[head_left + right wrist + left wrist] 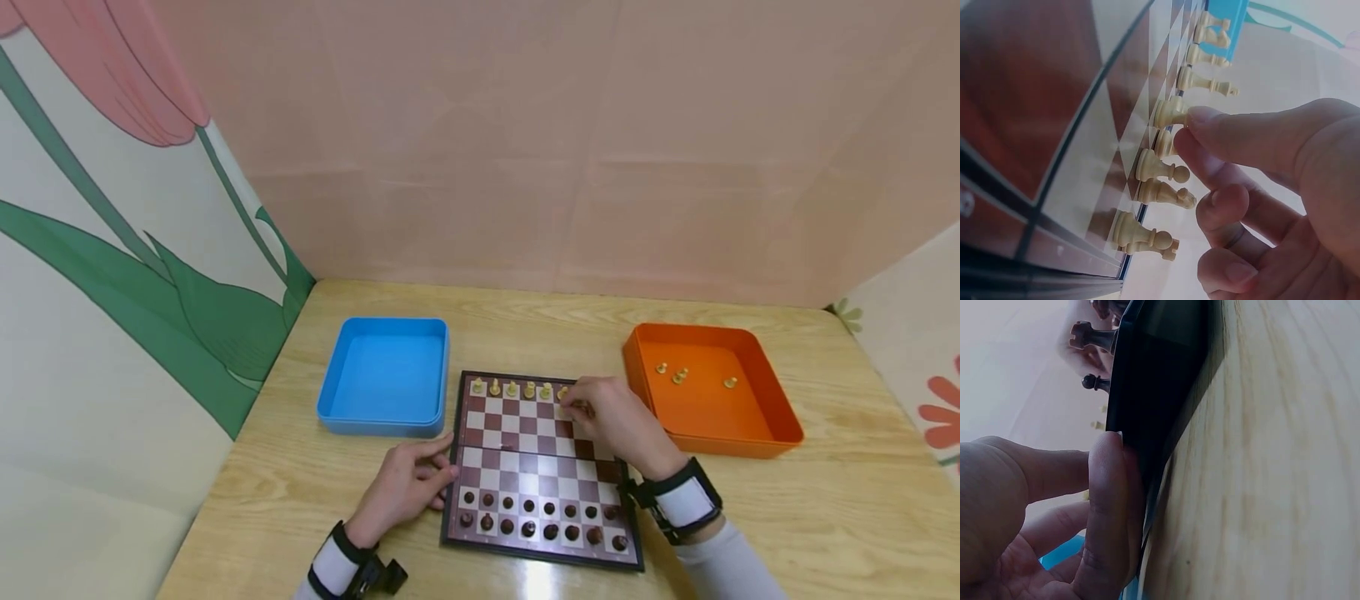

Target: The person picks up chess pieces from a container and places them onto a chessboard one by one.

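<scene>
Three cream pieces lie in the orange plastic tray right of the folding chessboard — the right hand pinches another cream chess piece; the left hand, relaxed, steadies the board.

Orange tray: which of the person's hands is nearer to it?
Right. The right hand is at the board's far row, just beside the orange tray; the left hand rests at the chessboard's opposite edge.

A light wooden table was enclosed by a plain pink back wall and floral-printed side panels.
</scene>
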The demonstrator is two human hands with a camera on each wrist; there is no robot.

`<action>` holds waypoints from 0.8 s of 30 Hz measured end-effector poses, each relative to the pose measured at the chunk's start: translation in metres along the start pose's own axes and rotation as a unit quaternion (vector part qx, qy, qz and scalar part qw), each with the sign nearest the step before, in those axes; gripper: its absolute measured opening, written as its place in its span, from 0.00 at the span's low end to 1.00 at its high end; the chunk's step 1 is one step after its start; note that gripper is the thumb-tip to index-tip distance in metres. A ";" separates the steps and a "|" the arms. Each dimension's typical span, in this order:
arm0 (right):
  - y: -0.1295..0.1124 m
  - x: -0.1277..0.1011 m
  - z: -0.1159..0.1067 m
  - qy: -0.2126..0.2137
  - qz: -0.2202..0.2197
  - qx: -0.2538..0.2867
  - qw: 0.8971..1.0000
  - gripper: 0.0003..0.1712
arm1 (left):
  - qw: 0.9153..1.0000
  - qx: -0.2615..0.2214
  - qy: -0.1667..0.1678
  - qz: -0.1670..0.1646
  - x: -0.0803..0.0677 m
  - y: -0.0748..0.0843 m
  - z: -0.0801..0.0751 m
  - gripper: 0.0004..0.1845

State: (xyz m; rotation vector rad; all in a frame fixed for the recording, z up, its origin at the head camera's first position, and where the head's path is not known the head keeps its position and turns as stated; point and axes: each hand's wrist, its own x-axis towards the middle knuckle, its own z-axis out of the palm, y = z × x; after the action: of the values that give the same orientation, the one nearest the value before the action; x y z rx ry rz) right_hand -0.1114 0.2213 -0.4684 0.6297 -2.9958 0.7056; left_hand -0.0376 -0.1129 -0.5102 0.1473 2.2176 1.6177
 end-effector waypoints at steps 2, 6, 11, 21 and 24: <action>0.000 0.000 0.000 -0.001 0.001 0.002 1.000 0.07 | 1.000 0.000 0.000 0.000 0.000 0.000 0.000 0.31; 0.000 0.000 0.001 0.000 0.002 0.003 1.000 0.07 | 1.000 -0.002 -0.001 0.001 0.000 0.000 0.000 0.31; 0.000 0.000 0.001 0.004 0.000 0.002 1.000 0.07 | 1.000 -0.002 0.000 0.002 0.000 0.000 -0.001 0.31; -0.001 -0.001 -0.003 0.018 0.002 -0.003 1.000 0.08 | 1.000 -0.001 -0.004 0.002 0.000 0.000 -0.001 0.31; -0.001 -0.002 -0.007 0.038 -0.007 -0.005 0.999 0.07 | 1.000 -0.002 -0.004 -0.004 -0.001 0.000 -0.001 0.31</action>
State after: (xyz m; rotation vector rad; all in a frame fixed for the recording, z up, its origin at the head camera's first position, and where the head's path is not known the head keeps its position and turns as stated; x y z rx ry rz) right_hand -0.1099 0.2246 -0.4615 0.6075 -2.9209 0.6966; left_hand -0.0375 -0.1139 -0.5096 0.1446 2.2050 1.6153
